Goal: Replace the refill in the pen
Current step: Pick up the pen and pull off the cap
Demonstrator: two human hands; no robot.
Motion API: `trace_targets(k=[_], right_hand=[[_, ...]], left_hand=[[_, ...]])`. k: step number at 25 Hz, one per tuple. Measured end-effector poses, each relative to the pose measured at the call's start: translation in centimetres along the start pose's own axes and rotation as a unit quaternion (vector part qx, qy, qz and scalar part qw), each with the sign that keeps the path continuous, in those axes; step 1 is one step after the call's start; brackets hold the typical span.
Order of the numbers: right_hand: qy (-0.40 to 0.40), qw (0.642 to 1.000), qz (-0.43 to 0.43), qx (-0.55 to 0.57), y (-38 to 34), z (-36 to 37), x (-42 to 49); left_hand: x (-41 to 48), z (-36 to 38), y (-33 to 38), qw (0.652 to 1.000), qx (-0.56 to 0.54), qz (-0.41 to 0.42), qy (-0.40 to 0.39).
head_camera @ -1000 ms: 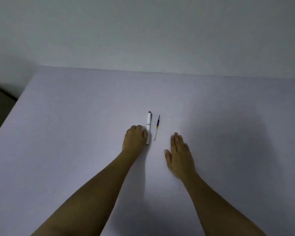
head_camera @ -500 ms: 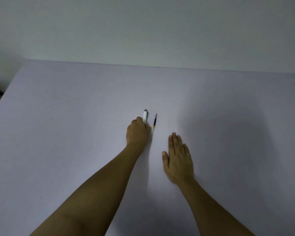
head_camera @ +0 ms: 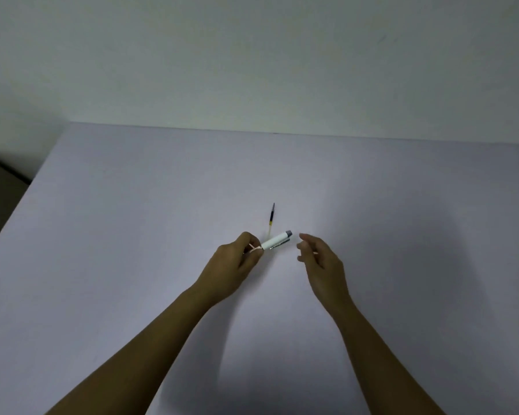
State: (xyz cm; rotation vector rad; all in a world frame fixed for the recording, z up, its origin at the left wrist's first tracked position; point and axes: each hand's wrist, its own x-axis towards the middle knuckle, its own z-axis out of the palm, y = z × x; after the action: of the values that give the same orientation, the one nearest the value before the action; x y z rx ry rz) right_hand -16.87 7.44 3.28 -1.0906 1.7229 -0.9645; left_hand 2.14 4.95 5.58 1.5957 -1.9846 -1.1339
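My left hand (head_camera: pixel 235 263) holds a white pen (head_camera: pixel 275 241) with a grey cap end, lifted above the table and pointing up and to the right. The pen's lower end is hidden inside my fingers. A thin refill (head_camera: pixel 271 218), dark at its far end and yellowish lower down, lies on the table just beyond the pen. My right hand (head_camera: pixel 319 260) hovers to the right of the pen's grey end, fingers apart and curled, holding nothing.
The pale lavender table (head_camera: pixel 132 235) runs back to a plain light wall (head_camera: pixel 252 55). The table's left edge drops to a dark floor area (head_camera: pixel 0 193).
My left hand has picked the pen up off the table and turned it toward the right. My right hand has lifted from lying flat and moved toward the pen's end.
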Motion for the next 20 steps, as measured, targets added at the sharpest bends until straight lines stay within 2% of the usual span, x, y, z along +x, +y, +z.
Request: trace_targets(k=[2,6,9,12,15,18,20], right_hand=[[-0.029,0.999,0.003,0.021,-1.2,-0.4,-0.7],[-0.034,0.998,-0.008,0.054,-2.1,-0.6,-1.5],[-0.033,0.995,-0.009,0.091,-1.9,-0.7,-1.7],[-0.028,0.991,0.005,0.128,-1.6,-0.6,-1.7],[-0.018,0.990,0.025,0.134,-0.9,-0.5,-1.2],[0.031,0.981,0.065,0.182,0.4,-1.2,0.4],[0.044,0.987,0.082,0.128,1.5,-1.6,2.0]], left_hand=[[-1.3,0.1,0.1,0.998,0.038,0.038,0.033],[-2.4,0.9,0.1,0.979,0.117,0.112,0.122],[-2.3,1.4,0.0,0.965,0.166,0.135,0.153],[-2.4,2.1,-0.1,0.959,0.185,0.130,0.171],[-2.4,2.6,-0.4,0.966,0.160,0.094,0.178],[-2.8,3.1,-1.9,0.977,0.114,0.063,0.168],[-3.3,3.3,-3.0,0.978,0.072,0.054,0.186]])
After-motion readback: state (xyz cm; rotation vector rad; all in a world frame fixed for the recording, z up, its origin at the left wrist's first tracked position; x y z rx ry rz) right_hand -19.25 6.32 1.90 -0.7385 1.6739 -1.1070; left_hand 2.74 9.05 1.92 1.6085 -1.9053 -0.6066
